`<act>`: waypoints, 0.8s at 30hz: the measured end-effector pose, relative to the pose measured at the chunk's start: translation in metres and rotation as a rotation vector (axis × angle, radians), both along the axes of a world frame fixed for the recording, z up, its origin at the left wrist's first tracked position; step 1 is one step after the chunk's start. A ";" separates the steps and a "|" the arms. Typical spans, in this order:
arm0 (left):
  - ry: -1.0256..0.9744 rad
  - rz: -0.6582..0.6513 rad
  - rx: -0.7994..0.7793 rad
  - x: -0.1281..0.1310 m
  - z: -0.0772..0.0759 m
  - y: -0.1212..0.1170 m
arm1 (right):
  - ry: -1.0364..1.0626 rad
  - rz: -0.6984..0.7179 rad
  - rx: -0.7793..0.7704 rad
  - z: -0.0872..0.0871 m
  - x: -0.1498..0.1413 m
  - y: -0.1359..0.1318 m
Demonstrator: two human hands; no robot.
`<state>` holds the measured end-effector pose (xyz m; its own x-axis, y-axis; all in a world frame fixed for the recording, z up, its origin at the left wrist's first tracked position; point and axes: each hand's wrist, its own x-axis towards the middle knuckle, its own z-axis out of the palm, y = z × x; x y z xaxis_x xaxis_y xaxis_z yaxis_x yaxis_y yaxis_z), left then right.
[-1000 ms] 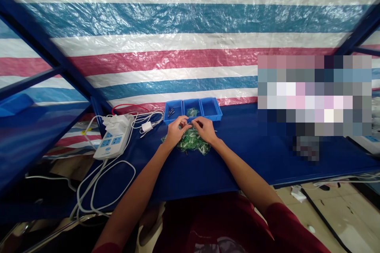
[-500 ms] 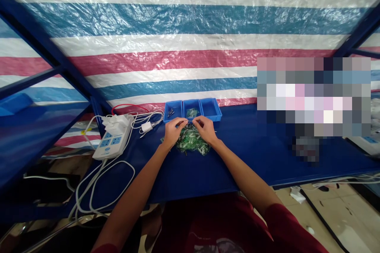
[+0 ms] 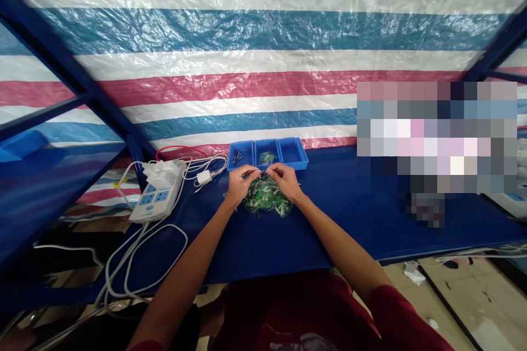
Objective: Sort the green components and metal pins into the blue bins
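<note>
A heap of small green circuit boards with white parts (image 3: 267,200) lies on the blue table (image 3: 349,219). My left hand (image 3: 240,182) and my right hand (image 3: 285,180) hover over the far side of the heap, fingers curled and pinched toward each other. Each seems to grip a small piece, too small to name. Just behind the hands stands a row of three small blue bins (image 3: 267,153). The left bin holds a few dark parts, the middle one some green pieces.
A white power strip (image 3: 154,194) with plugs and looping white cables (image 3: 140,263) lies at the table's left. A red wire (image 3: 181,149) runs behind it. A striped tarp (image 3: 263,55) hangs as the back wall. A blurred patch covers the right.
My hands stay over the green heap; the fingertips have shifted slightly, drawing apart then working close together again. The view has drifted a little.
</note>
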<state>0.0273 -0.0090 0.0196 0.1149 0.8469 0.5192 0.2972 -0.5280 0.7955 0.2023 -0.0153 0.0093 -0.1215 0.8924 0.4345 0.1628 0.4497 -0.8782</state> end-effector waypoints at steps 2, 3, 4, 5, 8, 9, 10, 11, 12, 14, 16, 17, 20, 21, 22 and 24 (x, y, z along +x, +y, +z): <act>-0.015 0.020 0.004 0.002 0.000 -0.001 | -0.001 -0.037 0.002 0.001 0.000 0.000; -0.016 0.022 0.003 0.003 0.000 -0.002 | -0.005 -0.052 0.006 0.001 -0.001 -0.001; -0.016 0.021 0.001 0.004 0.001 -0.003 | -0.011 -0.064 0.014 0.001 -0.001 -0.001; -0.016 0.020 0.001 0.004 0.001 -0.003 | -0.021 -0.072 0.023 0.001 -0.001 -0.001; -0.012 0.025 0.026 0.005 0.003 -0.004 | -0.061 -0.088 0.055 0.000 -0.001 0.000; -0.009 0.030 0.035 0.005 0.004 -0.004 | -0.075 -0.098 0.066 0.000 -0.001 0.001; -0.008 0.036 0.036 0.004 0.004 -0.004 | -0.088 -0.111 0.074 0.000 -0.001 0.001; -0.009 0.041 0.029 0.004 0.004 -0.004 | -0.096 -0.129 0.081 0.000 -0.001 0.001; -0.017 0.045 0.014 0.004 0.004 -0.004 | -0.101 -0.151 0.083 0.001 -0.001 0.001; -0.042 0.037 -0.027 0.004 0.003 -0.004 | -0.100 -0.194 0.074 0.002 -0.001 0.001; -0.066 0.002 -0.064 0.005 0.003 -0.005 | -0.090 -0.225 0.052 0.003 -0.001 0.000; -0.072 -0.016 -0.079 0.006 0.003 -0.006 | -0.084 -0.235 0.043 0.003 -0.001 0.000; -0.042 -0.019 -0.108 0.007 0.003 -0.008 | -0.072 -0.238 0.035 0.003 -0.001 0.001; -0.019 -0.010 -0.106 0.008 0.003 -0.008 | -0.070 -0.236 0.035 0.002 -0.001 0.001; 0.006 -0.003 -0.096 0.008 0.002 -0.009 | -0.070 -0.234 0.036 0.002 -0.002 0.001; 0.061 0.002 -0.054 0.007 0.002 -0.009 | -0.069 -0.232 0.037 0.001 -0.002 0.001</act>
<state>0.0348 -0.0177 0.0213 0.1435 0.8738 0.4647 0.3470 -0.4842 0.8032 0.2004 -0.0138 0.0106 0.0542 0.8835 0.4653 0.3249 0.4251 -0.8449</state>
